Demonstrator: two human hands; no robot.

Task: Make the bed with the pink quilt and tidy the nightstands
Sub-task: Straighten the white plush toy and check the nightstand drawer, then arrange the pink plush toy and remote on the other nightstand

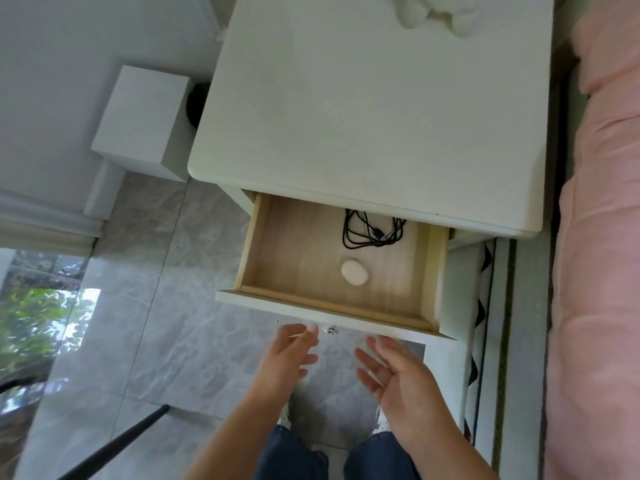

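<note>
The white nightstand stands in front of me with its wooden drawer pulled out. Inside the drawer lie a coiled black cable and a small white oval case. A shiny drawer knob shows just under the drawer front. My left hand hovers with fingers spread just left of the knob, holding nothing. My right hand is open, palm turned inward, below the drawer front. The pink quilt lies on the bed along the right edge.
A crumpled white cloth sits at the back of the nightstand top. A white box stands to the left against the wall. Grey marble floor tiles spread below. A black pole crosses the lower left.
</note>
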